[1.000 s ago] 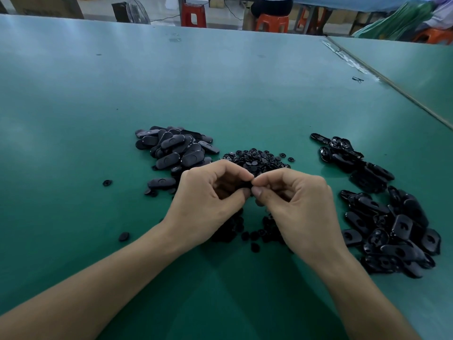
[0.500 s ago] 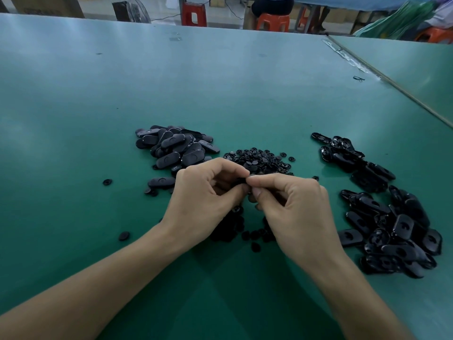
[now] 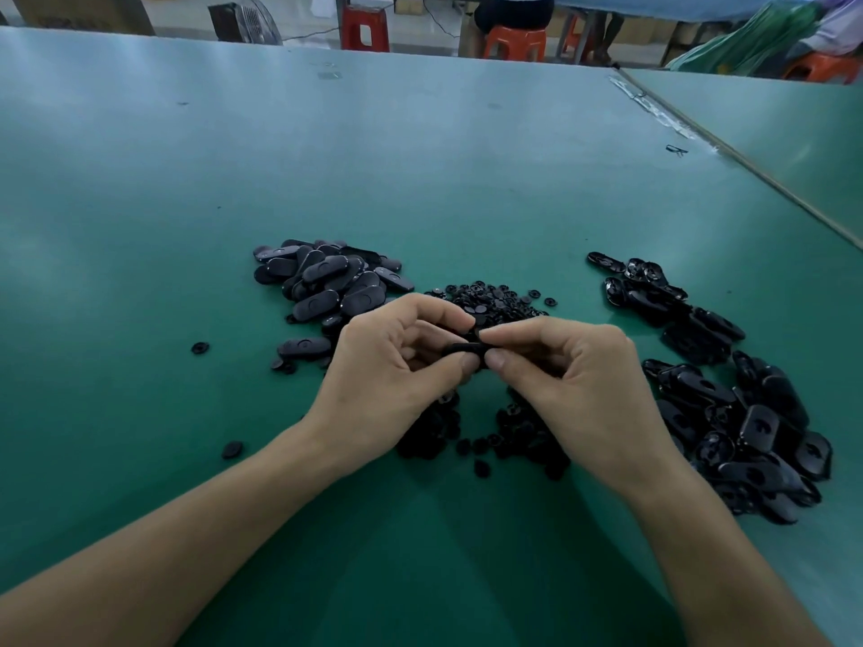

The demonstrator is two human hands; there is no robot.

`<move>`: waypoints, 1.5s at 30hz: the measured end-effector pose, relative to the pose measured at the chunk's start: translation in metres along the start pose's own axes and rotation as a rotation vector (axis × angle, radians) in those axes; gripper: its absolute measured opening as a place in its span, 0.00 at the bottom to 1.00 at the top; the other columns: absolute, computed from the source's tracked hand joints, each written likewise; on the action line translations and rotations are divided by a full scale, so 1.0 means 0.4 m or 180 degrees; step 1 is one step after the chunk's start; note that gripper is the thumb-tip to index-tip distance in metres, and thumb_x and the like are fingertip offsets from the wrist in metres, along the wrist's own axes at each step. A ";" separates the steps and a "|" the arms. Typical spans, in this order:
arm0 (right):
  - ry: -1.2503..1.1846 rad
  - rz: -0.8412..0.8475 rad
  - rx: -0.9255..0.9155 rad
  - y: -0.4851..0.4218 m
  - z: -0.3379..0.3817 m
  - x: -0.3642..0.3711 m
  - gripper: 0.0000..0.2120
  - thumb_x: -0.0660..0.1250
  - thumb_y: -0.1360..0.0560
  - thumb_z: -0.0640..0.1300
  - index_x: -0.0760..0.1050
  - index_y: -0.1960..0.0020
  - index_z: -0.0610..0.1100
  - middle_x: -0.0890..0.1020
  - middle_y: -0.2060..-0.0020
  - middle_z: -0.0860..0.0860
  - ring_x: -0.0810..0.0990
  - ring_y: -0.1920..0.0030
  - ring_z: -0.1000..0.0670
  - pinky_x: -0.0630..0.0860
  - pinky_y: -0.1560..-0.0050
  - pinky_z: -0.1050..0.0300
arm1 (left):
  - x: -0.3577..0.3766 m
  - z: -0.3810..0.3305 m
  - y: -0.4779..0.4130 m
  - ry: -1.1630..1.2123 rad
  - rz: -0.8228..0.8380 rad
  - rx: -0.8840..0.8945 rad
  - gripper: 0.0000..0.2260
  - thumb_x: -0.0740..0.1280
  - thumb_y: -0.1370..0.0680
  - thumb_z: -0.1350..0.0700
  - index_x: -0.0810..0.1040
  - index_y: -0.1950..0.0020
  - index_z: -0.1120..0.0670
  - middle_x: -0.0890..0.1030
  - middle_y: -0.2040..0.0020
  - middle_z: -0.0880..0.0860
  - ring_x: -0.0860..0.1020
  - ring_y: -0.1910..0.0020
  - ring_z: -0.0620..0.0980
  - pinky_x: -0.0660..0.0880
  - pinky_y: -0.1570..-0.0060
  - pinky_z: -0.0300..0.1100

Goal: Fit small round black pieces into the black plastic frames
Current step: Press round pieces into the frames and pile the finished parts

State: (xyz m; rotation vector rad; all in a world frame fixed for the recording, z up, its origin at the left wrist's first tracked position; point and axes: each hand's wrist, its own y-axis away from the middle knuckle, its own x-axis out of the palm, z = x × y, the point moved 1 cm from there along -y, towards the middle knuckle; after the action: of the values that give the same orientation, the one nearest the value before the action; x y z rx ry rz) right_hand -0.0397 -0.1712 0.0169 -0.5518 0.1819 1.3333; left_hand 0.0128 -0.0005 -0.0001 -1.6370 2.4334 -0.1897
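Head view: green desk [image 3: 420,179], three black heaps.
Left heap: smooth oval frames [image 3: 327,282].
Left hand [image 3: 387,380]: pinches held frame [image 3: 462,350] above the desk.
Round pieces [image 3: 495,301]: heaped behind both hands.
Right hand [image 3: 583,389]: pinches that frame's other end.
Right heap: hollow frames [image 3: 747,427].

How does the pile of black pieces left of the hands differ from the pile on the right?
The left pile shows smooth, matt, closed faces; the right pile shows glossy, hollow sides with openings. The left pile is compact; the right pile stretches out in a long band. Both are black, oblong pieces and lie on the green table.
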 end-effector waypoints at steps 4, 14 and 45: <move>-0.0214 0.0044 0.0069 -0.002 -0.003 -0.003 0.10 0.76 0.27 0.38 0.84 0.56 0.53 0.86 0.61 0.58 0.85 0.59 0.56 0.80 0.54 0.63 | -0.002 0.002 -0.003 0.0258 0.0003 -0.0142 0.15 0.76 0.28 0.68 0.81 0.49 0.50 0.86 0.60 0.52 0.82 0.65 0.47 0.81 0.60 0.40; 0.0344 -0.0423 -0.0347 0.009 0.007 0.018 0.09 0.78 0.29 0.40 0.84 0.54 0.53 0.83 0.61 0.59 0.82 0.59 0.56 0.75 0.59 0.69 | -0.006 -0.002 -0.006 0.0386 -0.0079 -0.0174 0.11 0.75 0.28 0.69 0.82 0.51 0.55 0.87 0.60 0.54 0.84 0.64 0.48 0.81 0.60 0.38; -0.0184 -0.0458 0.0104 0.005 0.002 0.047 0.09 0.69 0.21 0.39 0.80 0.52 0.53 0.82 0.63 0.61 0.79 0.62 0.59 0.73 0.60 0.69 | -0.005 0.005 -0.010 0.0466 -0.0339 -0.0150 0.09 0.73 0.25 0.69 0.83 0.52 0.55 0.86 0.59 0.56 0.87 0.59 0.54 0.82 0.60 0.40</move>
State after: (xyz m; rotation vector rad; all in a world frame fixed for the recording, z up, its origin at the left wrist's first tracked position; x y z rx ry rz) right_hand -0.0374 -0.1540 0.0090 -0.4891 0.1143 1.2028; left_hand 0.0174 -0.0001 -0.0012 -1.8357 2.4742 -0.2796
